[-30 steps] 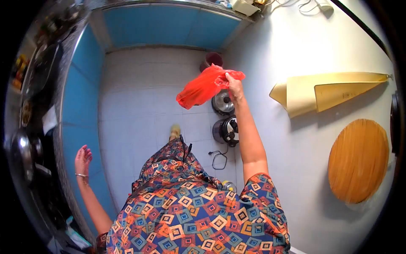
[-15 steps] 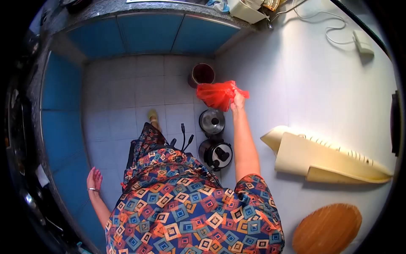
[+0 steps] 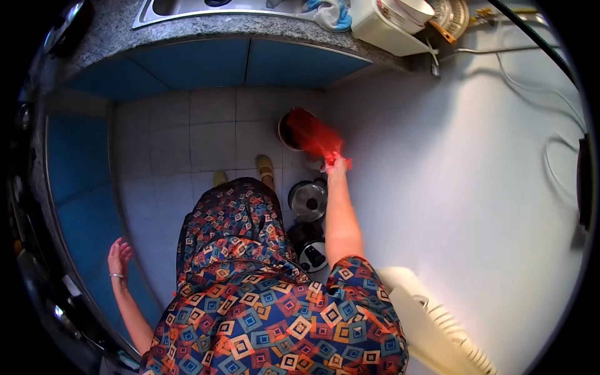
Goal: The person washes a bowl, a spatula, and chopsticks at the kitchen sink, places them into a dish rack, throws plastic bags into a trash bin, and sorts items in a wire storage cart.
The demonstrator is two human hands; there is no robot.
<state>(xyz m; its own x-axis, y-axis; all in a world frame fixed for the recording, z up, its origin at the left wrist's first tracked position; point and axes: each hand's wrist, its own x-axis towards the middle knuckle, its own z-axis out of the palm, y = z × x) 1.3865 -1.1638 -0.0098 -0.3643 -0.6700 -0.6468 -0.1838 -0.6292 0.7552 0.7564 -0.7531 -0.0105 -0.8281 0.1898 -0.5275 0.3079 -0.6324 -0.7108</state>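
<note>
My right hand [image 3: 337, 165] is closed around the gathered end of a thin red plastic bag [image 3: 315, 136]. Blurred by motion, the bag stretches forward from my fist and overlaps the opening of a dark bin [image 3: 284, 139] on the floor by the wall. Close under my right forearm stands a lidded pot [image 3: 307, 200]. Off to the left, beside the blue cabinets, my left hand [image 3: 119, 257] hangs with its fingers loosely apart and nothing in them. A bracelet circles that wrist.
A black cooker [image 3: 307, 240] stands behind the pot, partly covered by my clothing. Ahead is a granite counter [image 3: 219, 30] with a sink [image 3: 244, 7], a cloth [image 3: 334, 15] and a white dish rack [image 3: 387, 30]. A cream plastic rack [image 3: 431, 325] is at lower right.
I have stepped forward, toward the sink counter. My right hand has brought the red bag over the bin's opening. The round wooden board has left the view. My left hand stays free.
</note>
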